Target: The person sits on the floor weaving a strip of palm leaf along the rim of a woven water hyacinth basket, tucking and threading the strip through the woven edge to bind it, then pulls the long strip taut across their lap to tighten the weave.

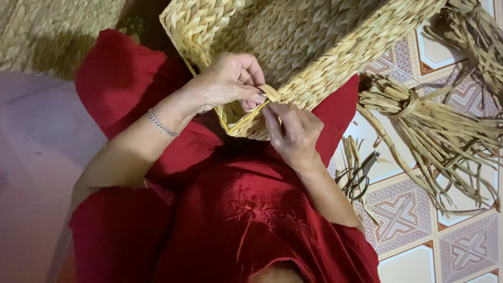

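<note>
We are sitting with our lap draped in red cloth (pixel 246 209), and the woven basket (pixel 314 47) is resting tilted on it, its near rim corner pointing down toward us. Our right hand (pixel 293 131) is closing thumb and fingers on the flat straw strand (pixel 270 94) just where it is meeting that rim, pressing it against the weave; our left hand (pixel 228 81), a silver bracelet (pixel 162 124) on its wrist, is pinching the same strand from the other side, fingers curled shut around it. To do this tuck well, we judge, we are needing to keep the strand flat and taut between both pinches, so it is lying flush with the neighbouring plaits rather than twisting, and to hold the basket steady against our knees while pulling. Slack here would likely be leaving a loose loop at the corner. Farther out, on the patterned floor tiles (pixel 414 209) to our right, a pair of scissors (pixel 359 175) is lying near the edge of the cloth, and beyond it a tied bundle of dried straw (pixel 435 131) is spreading across the tiles toward the far right corner.
</note>
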